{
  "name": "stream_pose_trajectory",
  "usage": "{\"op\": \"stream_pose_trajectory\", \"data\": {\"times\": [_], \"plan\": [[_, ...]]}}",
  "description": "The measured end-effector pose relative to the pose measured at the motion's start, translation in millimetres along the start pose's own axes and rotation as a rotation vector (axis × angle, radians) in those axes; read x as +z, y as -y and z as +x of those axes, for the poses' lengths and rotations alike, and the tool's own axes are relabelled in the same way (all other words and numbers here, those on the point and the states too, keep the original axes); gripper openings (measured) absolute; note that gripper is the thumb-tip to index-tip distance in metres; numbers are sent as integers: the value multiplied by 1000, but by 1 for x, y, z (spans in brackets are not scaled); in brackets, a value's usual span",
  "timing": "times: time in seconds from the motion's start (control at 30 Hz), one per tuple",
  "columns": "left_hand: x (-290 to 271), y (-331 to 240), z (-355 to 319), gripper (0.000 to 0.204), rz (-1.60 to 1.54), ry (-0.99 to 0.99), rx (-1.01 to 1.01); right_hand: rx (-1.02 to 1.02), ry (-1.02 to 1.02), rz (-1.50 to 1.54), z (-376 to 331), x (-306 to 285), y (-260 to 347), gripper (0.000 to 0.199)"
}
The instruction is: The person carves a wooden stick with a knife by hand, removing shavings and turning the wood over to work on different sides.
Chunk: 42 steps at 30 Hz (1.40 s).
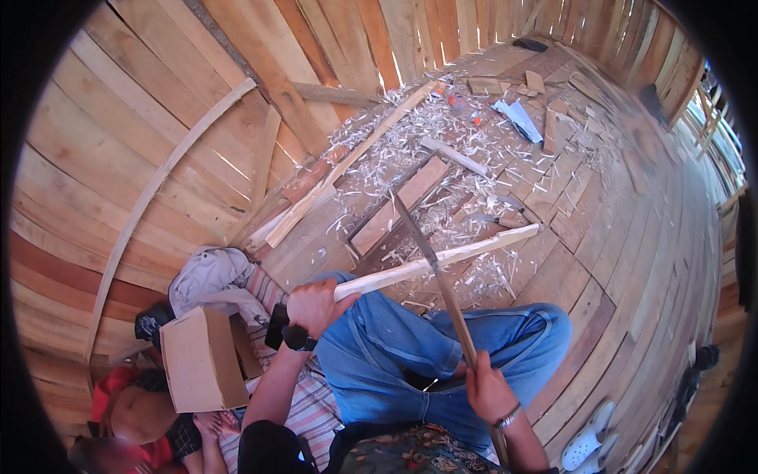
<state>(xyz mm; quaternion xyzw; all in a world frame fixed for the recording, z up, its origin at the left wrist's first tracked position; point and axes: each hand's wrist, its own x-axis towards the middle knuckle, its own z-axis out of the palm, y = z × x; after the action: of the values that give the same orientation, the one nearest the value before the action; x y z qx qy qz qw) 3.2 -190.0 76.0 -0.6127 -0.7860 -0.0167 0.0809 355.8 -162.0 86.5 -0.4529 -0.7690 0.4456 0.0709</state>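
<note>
I see the left hand (313,306) with fingers wrapped around the near end of a pale stick (387,278) that slants out over wood shavings (377,150). The right hand's (489,389) fingers close around a long narrow tool (451,306) crossing the stick mid-length; I can't tell whether they touch.

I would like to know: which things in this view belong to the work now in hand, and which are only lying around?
Belong to the work:
pale wooden stick, held in the left hand
long narrow tool, gripped in the right hand

Seem only lying around:
wood shavings
cardboard box
light-coloured clogs
</note>
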Motion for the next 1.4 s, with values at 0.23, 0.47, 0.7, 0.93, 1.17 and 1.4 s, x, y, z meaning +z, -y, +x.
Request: {"op": "stream_pose_trajectory", "data": {"times": [0.23, 0.47, 0.7, 0.93, 1.17, 1.4], "plan": [[-2, -3, 1, 55, -5, -9, 33, 200, 102, -88, -51, 5, -13, 22], [0, -5, 0, 54, 2, -4, 23, 13, -36, 11, 26, 25, -29, 21], [-7, -17, -3, 49, 76, 41, -35, 60, -51, 31, -4, 15, -35, 22], [12, -70, 16, 30, 32, -126, -3, 66, -64, 39, 0, 34, -46, 21], [66, -123, 66, 33, -133, -34, -127, 63, -69, 62, -9, 32, -51, 22], [67, -123, 64, 39, -147, -34, -93, 66, -67, 89, -14, 25, -38, 25]]}}
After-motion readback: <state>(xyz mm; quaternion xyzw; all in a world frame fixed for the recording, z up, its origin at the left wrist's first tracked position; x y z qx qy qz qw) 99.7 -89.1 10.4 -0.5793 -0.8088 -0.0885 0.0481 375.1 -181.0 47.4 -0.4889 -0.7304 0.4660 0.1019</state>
